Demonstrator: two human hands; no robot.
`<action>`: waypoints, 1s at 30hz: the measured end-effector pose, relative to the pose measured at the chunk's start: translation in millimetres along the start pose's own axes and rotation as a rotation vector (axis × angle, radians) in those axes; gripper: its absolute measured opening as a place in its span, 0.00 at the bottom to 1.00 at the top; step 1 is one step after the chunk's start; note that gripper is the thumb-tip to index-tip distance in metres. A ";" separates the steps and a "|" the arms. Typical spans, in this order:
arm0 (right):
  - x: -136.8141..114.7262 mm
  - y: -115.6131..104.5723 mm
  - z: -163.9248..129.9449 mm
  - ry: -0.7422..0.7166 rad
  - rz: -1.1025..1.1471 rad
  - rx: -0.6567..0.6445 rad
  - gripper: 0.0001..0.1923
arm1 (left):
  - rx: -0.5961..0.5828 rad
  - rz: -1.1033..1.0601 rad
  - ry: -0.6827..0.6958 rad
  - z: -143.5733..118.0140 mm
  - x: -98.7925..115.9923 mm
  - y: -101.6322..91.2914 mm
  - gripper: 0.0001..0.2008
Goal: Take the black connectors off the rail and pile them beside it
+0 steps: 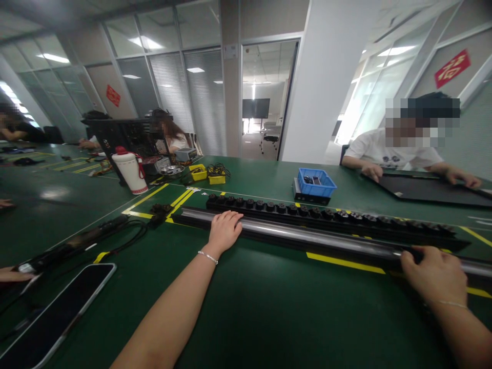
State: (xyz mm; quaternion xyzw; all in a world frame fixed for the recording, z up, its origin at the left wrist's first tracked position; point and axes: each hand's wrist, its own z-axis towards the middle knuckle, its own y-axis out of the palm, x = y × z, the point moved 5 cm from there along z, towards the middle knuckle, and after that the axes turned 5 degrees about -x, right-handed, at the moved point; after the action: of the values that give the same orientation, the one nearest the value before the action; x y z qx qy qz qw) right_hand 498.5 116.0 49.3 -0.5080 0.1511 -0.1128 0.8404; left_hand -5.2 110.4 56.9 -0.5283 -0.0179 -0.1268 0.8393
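A long rail of silvery metal with a black base (307,237) lies across the dark green table (269,318), running from the left-centre to the right edge. The left hand (225,230) rests flat on top of the rail near its left end, fingers (232,219) together and laid over the metal, a thin bracelet at the wrist. The right hand (434,274) grips the same rail far toward its right end, fingers curled over it from the near side; how tightly they close is hard to judge from this angle.

Just behind the rail, parallel to it, lies a long black strip studded with a row of round black sockets (330,214). Behind that stands a small blue plastic bin (315,182) on a dark block. Yellow tape lines (344,262) cross the table beneath the rail. At the near left lies a flat dark tablet with a pale edge (57,312), and farther back a white jug with a red lid (129,171). Across the table to the right, a person in a white shirt (392,151) has both hands on a black panel (434,189).
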 end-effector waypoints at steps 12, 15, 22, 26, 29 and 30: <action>-39.2 -11.2 -18.3 -0.105 -0.066 -0.026 0.22 | 0.016 0.001 0.008 -0.2 -0.5 0.2 0.16; -52.7 -12.0 -23.1 -0.146 -0.036 -0.028 0.20 | 0.012 -0.004 0.003 0.0 0.0 0.0 0.16; -69.4 -14.2 -29.7 -0.164 -0.031 -0.025 0.20 | 0.004 -0.001 0.000 0.1 0.8 0.0 0.17; -67.7 -16.5 -30.0 -0.182 -0.023 0.009 0.19 | -0.006 0.000 -0.009 0.0 0.8 0.2 0.17; -68.7 -15.7 -31.0 -0.234 -0.005 0.027 0.18 | 0.000 -0.004 -0.010 -0.2 0.6 -0.3 0.17; -70.2 -14.8 -31.6 -0.262 0.001 0.034 0.17 | 0.004 -0.007 -0.007 -0.3 0.6 -0.4 0.17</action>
State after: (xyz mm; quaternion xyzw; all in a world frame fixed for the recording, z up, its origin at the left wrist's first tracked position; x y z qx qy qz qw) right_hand 421.1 107.3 58.4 -0.5042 0.0385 -0.0476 0.8614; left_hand -4.8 109.9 57.2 -0.5272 -0.0229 -0.1277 0.8398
